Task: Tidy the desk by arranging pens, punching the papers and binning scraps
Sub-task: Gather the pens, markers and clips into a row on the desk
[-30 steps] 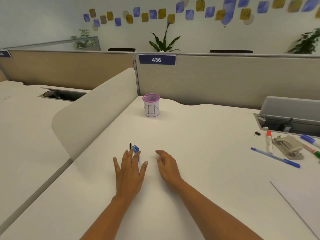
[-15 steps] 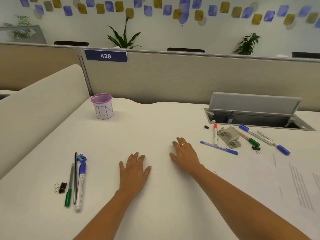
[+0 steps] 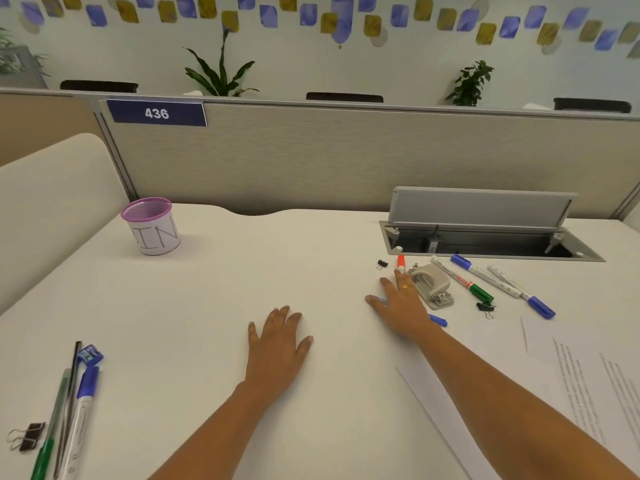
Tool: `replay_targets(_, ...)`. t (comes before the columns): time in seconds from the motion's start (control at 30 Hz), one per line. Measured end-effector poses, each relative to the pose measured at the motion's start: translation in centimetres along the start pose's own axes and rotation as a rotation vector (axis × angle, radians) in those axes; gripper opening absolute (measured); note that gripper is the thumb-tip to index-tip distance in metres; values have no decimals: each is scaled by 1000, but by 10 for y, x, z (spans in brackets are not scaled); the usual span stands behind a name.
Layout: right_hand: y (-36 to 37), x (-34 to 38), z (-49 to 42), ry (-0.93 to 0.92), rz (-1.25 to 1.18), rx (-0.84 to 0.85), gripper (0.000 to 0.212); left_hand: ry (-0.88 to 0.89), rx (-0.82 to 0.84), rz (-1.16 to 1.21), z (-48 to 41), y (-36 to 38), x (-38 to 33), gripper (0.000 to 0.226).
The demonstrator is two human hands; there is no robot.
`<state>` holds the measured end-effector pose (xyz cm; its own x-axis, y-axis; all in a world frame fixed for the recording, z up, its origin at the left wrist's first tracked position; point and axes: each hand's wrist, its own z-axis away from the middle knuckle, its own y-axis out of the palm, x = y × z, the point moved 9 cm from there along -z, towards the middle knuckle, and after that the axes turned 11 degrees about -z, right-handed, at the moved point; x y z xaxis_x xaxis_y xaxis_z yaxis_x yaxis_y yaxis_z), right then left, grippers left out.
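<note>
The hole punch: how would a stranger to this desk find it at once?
Find the open grey cable hatch at the desk's right rear. In front lie several markers; the hole punch sits among them, beside the right hand. It alone is a squat beige block, not a slim pen.

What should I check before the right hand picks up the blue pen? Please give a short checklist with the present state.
1. Right hand over the blue pen: ok, it covers most of the pen.
2. Fingers curled round the pen: not ok, they look straight.
3. Left hand out of the way: ok, flat on the desk.
4. Clearance from the red marker and hole punch: not ok, both lie right beside the fingers.
5. Bare desk beside the arranged pens: ok.
</note>
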<state>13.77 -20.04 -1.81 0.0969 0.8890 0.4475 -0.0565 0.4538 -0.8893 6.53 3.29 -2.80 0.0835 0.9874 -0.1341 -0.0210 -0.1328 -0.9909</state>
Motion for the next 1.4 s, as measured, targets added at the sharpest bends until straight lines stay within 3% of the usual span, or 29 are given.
replay_targets(0.23, 24, 52, 13, 20, 30, -55, 45, -24, -44, 27, -2, 1, -5, 49)
replay_targets(0.33, 39, 78, 19, 59, -131, -9, 46, -16, -95, 75, -1, -4, -9, 51)
replay_targets(0.43, 47, 103, 22, -13, -314, 28, 44, 2, -135, 142, -2, -8, -13, 52)
replay_targets(0.5, 39, 105, 18, -28, -366, -27, 43, 15, -133, 160, -3, -8, -17, 51)
replay_targets(0.7, -2, 84, -28, -78, -284, -96, 41, 88, -79, 120, -12, -4, -43, 54)
replay_targets(0.97, 2, 46, -62, -110, -56, 110, 56, 147, -2, -53, -27, 5, -58, 49)
replay_targets(1.23, 14, 65, -40, -190, -243, 31, 40, 145, -51, -138, -18, -1, -35, 50)
replay_targets(1.4, 24, 100, -35, -329, -97, 30, 60, 128, -146, -192, -6, -22, -11, 37)
